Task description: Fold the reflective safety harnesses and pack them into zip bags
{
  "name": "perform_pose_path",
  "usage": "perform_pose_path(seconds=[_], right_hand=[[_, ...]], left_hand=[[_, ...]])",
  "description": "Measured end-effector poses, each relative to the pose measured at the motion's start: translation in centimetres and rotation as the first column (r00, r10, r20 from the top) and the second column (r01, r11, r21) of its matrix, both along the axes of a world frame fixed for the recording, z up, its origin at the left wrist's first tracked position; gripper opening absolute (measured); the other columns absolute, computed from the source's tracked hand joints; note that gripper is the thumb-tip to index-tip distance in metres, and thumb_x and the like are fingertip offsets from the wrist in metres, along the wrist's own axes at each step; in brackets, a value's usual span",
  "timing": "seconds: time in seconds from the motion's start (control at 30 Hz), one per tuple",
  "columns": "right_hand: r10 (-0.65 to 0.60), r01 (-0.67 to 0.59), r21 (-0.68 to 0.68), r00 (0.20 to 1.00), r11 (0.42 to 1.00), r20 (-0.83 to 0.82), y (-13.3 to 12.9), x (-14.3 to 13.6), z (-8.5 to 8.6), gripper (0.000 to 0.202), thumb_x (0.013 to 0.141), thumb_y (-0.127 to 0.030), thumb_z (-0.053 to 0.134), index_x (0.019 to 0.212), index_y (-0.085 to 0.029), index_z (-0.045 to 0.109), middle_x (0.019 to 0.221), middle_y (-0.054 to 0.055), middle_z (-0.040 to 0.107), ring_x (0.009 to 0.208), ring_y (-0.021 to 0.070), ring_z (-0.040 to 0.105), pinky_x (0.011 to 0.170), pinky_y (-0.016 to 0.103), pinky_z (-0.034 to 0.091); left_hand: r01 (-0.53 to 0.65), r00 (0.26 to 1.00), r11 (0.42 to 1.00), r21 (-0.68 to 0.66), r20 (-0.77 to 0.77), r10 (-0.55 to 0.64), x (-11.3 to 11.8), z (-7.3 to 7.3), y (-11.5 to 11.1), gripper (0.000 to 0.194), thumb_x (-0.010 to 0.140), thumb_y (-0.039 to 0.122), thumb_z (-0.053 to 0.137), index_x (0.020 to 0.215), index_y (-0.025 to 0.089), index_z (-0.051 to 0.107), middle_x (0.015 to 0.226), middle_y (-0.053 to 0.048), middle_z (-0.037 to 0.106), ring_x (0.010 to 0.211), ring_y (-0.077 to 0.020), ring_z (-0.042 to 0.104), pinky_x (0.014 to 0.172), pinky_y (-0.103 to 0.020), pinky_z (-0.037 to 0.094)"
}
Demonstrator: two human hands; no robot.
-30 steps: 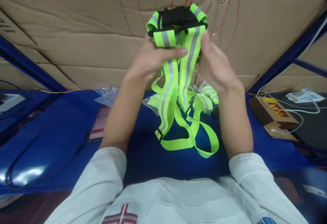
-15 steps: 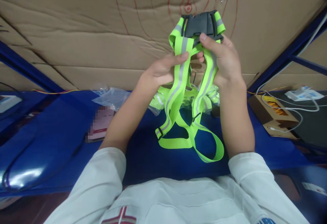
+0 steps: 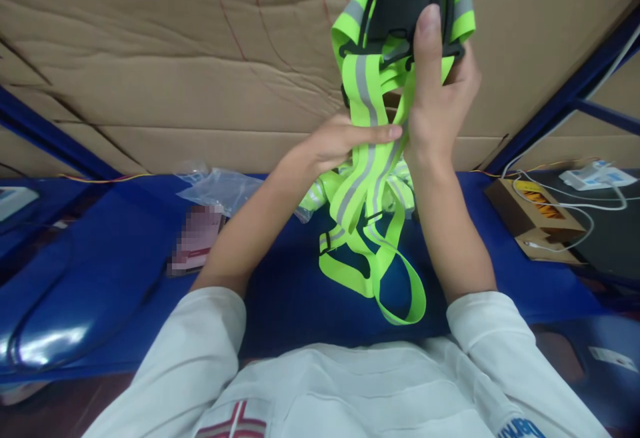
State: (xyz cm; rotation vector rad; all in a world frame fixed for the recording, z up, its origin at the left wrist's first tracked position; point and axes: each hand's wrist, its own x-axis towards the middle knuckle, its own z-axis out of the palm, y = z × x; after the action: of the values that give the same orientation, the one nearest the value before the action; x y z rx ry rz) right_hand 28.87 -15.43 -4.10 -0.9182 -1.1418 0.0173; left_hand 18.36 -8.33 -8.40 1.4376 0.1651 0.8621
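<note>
A neon-yellow reflective harness (image 3: 366, 101) with grey stripes hangs between my hands, its lower loops dangling over the blue table. My right hand (image 3: 440, 101) grips it at the top, the thumb pressed on the black plastic buckle (image 3: 405, 8), which is clipped together. Lower down, my left hand (image 3: 345, 139) is closed round the straps, with its thumb across the front; its other fingers are hidden behind the webbing. Small black sliders sit on the lower straps. Behind the harness, more neon-yellow straps (image 3: 314, 197) lie in clear plastic on the table.
Brown cardboard (image 3: 150, 58) with red marks stands behind the blue table (image 3: 115, 245). Left of me lie a clear plastic bag (image 3: 220, 188) and a pinkish packet (image 3: 197, 238). At right are an open cardboard box (image 3: 537, 218), white cables and a blue frame post (image 3: 520, 125).
The buckle and my right hand have risen and come closer to the camera. My left hand has shifted right and slightly down, drawing the two straps together.
</note>
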Motion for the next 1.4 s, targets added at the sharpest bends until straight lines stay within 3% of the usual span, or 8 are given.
perform_pose_path(seconds=[0.23, 0.4, 0.63, 0.83, 1.0, 1.2, 1.3, 1.4], right_hand=[[0.376, -0.378, -0.133, 0.926, 0.916, -0.042, 1.1, 1.8, 0.1, 0.048, 0.082, -0.073, 0.075, 0.076, -0.028, 0.058, 0.076, -0.001, 0.064, 0.074, 0.0184, 0.065, 0.066, 0.031, 0.06], [0.51, -0.522, -0.121, 0.853, 0.845, -0.112, 1.2, 2.9, 0.1, 0.038, 0.08, -0.061, 0.083, 0.079, -0.03, 0.062, 0.079, -0.002, 0.065, 0.066, 0.0155, 0.06, 0.062, 0.032, 0.056], [0.429, -0.435, 0.022, 0.877, 0.9, -0.219, 1.7, 3.2, -0.4, 0.031, 0.084, -0.051, 0.084, 0.081, -0.028, 0.064, 0.074, -0.003, 0.06, 0.061, 0.0141, 0.055, 0.06, 0.03, 0.051], [0.255, -0.278, -0.183, 0.957, 0.943, -0.14, 0.9, 6.6, -3.9, 0.038, 0.083, -0.052, 0.085, 0.07, -0.023, 0.064, 0.066, -0.004, 0.061, 0.057, 0.0091, 0.053, 0.055, 0.023, 0.045], [0.243, -0.361, -0.349, 0.91, 0.865, -0.337, -2.5, 9.7, -6.5, 0.037, 0.074, -0.055, 0.09, 0.073, -0.024, 0.069, 0.069, -0.002, 0.068, 0.057, 0.012, 0.059, 0.053, 0.025, 0.052], [0.152, -0.546, -0.432, 0.728, 0.718, -0.668, -4.9, 12.3, -10.2, 0.041, 0.063, -0.049, 0.098, 0.079, -0.021, 0.073, 0.073, -0.001, 0.072, 0.058, 0.0114, 0.062, 0.058, 0.025, 0.058], [0.082, -0.553, -0.435, 0.68, 0.71, -0.729, -4.8, 12.3, -12.6, 0.044, 0.061, -0.049, 0.1, 0.08, -0.02, 0.073, 0.074, -0.001, 0.073, 0.059, 0.0108, 0.063, 0.06, 0.024, 0.059], [0.104, -0.484, -0.447, 0.757, 0.752, -0.645, -4.8, 12.5, -14.1, 0.047, 0.062, -0.053, 0.099, 0.085, -0.021, 0.074, 0.081, -0.001, 0.076, 0.065, 0.0122, 0.066, 0.068, 0.027, 0.062]], left_hand=[[-0.035, 0.999, 0.998, 0.045, 0.027, 0.033, -0.3, 0.3, -0.1, 0.022, 0.073, 0.024, 0.093, 0.085, 0.017, 0.075, 0.111, -0.004, 0.08, 0.118, -0.0272, 0.074, 0.108, -0.042, 0.061], [0.092, 0.995, 0.994, -0.053, 0.039, -0.09, 0.0, 0.3, 0.1, 0.02, 0.077, 0.021, 0.091, 0.089, 0.015, 0.075, 0.101, -0.006, 0.08, 0.12, -0.0281, 0.074, 0.109, -0.043, 0.06], [0.363, 0.911, 0.87, -0.335, -0.069, -0.407, 1.7, -2.8, -0.7, 0.034, 0.081, 0.037, 0.089, 0.105, 0.016, 0.078, 0.103, -0.012, 0.081, 0.096, -0.0294, 0.079, 0.092, -0.043, 0.066], [0.452, 0.835, 0.748, -0.487, -0.066, -0.547, 3.1, -4.6, -3.4, 0.038, 0.08, 0.043, 0.086, 0.103, 0.014, 0.078, 0.112, -0.015, 0.08, 0.096, -0.0274, 0.078, 0.084, -0.035, 0.067], [0.389, 0.822, 0.662, -0.64, -0.083, -0.564, 3.3, -7.5, -7.8, 0.045, 0.076, 0.029, 0.091, 0.115, 0.019, 0.073, 0.097, -0.01, 0.08, 0.082, -0.0227, 0.078, 0.065, -0.027, 0.062], [0.421, 0.747, 0.572, -0.704, -0.089, -0.659, 2.9, -12.8, -10.3, 0.055, 0.069, 0.035, 0.1, 0.112, 0.013, 0.074, 0.089, -0.011, 0.078, 0.081, -0.022, 0.078, 0.074, -0.029, 0.064], [0.396, 0.749, 0.558, -0.729, -0.096, -0.656, 3.1, -14.4, -10.4, 0.056, 0.067, 0.036, 0.102, 0.109, 0.012, 0.075, 0.093, -0.011, 0.078, 0.085, -0.0228, 0.079, 0.078, -0.031, 0.066], [0.384, 0.747, 0.554, -0.739, -0.105, -0.657, 3.1, -14.6, -10.3, 0.053, 0.07, 0.032, 0.1, 0.111, 0.012, 0.074, 0.096, -0.012, 0.079, 0.087, -0.0229, 0.079, 0.079, -0.032, 0.065]])
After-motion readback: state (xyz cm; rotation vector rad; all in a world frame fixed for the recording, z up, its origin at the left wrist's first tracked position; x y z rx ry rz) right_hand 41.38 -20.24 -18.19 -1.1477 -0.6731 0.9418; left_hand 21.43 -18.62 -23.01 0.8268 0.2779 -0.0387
